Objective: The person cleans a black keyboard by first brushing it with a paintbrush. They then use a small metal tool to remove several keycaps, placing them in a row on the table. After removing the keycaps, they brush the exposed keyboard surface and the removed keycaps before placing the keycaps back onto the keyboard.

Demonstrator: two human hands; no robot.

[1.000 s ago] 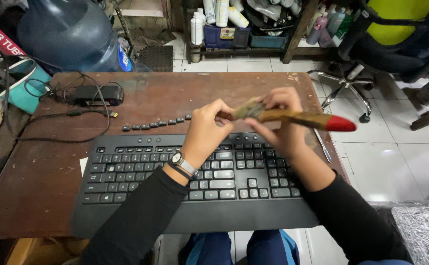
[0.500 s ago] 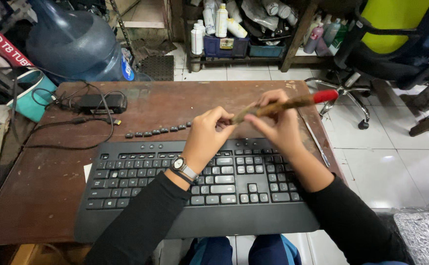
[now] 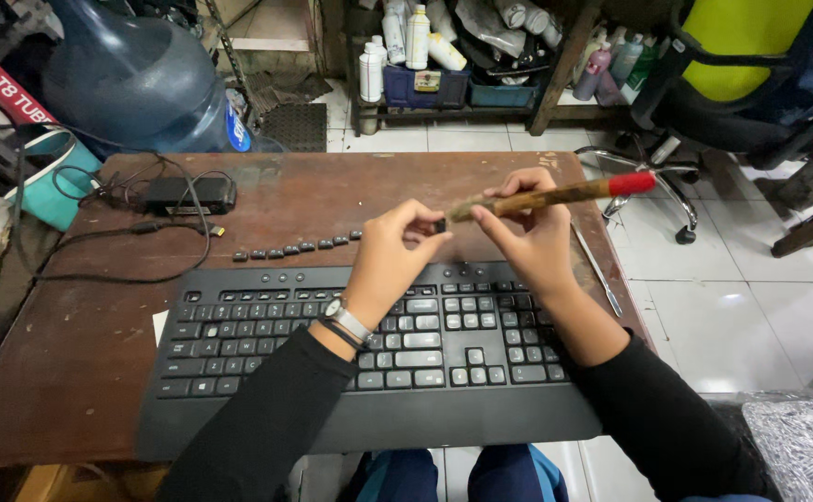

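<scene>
A single head-worn camera looks steeply down from close above the brown surface (image 3: 81, 372), facing forward over a black keyboard (image 3: 332, 372) toward the tiled floor (image 3: 741, 307) and cluttered shelves (image 3: 444, 88) beyond; no second view shares the scene.

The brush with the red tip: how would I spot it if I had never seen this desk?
Start at the black keyboard on the brown table. Above its right half, the right hand holds a brush, a worn wooden stick slanting up to the right. Its bright red end is the only red thing over the table.
</scene>
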